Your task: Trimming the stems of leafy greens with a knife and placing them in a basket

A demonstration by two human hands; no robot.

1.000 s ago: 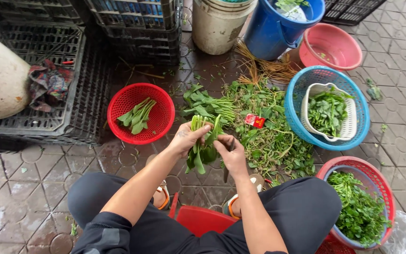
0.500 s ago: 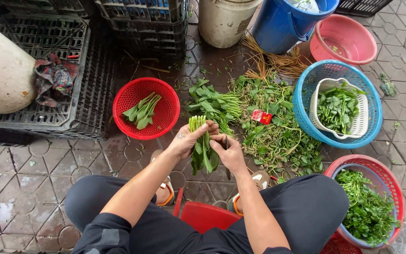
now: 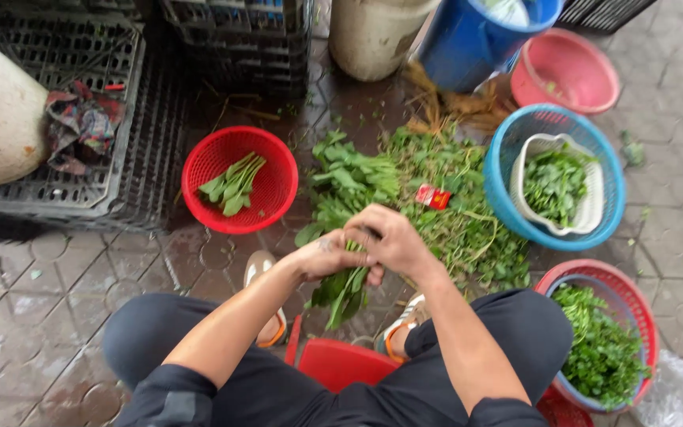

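Gripping leafy green bunch — left hand and right hand both closed round stems, broad leaves hanging down between knees above tiled floor. Small red rectangular packet lies on loose greens pile — just beyond hands, beside blue basket.

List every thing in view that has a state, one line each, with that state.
left hand: closed on the bunch
right hand: closed on the bunch
bunch of greens: held, leaves hanging down
red basket: holds a few leaves
white basket: inside blue basket, part full
pink basin: nearly empty
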